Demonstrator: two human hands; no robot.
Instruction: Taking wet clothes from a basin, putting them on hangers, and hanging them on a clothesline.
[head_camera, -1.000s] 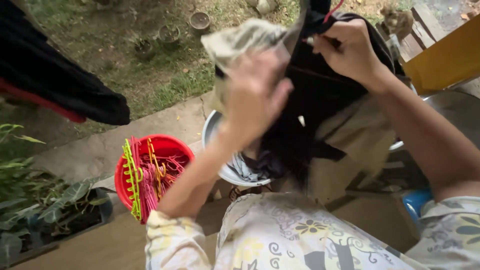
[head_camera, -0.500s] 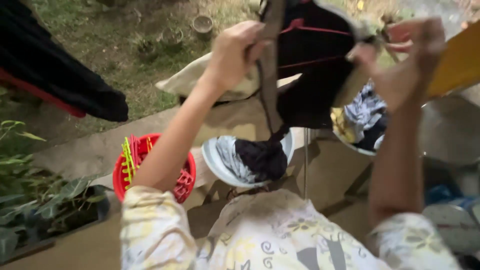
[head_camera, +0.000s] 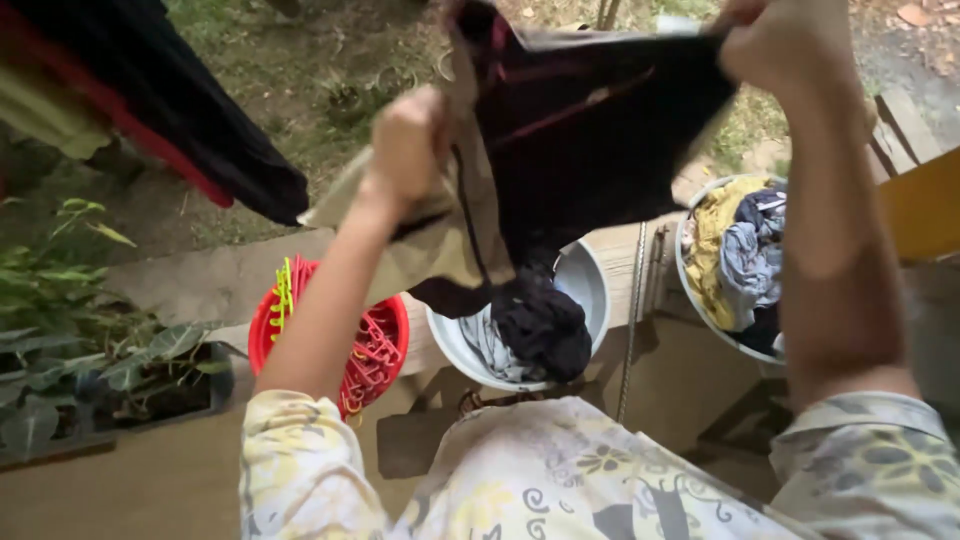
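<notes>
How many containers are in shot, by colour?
Red basket with hangers: 1
Pale basin below the dark garment that the left hand and right hand hold up: 1
Pale basin of mixed laundry at right: 1
Dark planter with leafy plants: 1
Total: 4

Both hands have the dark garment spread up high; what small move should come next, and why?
Probably take a hanger from the red basket with the left hand. The dark garment is stretched open between it and the right hand, with no hanger visible in it.
</notes>
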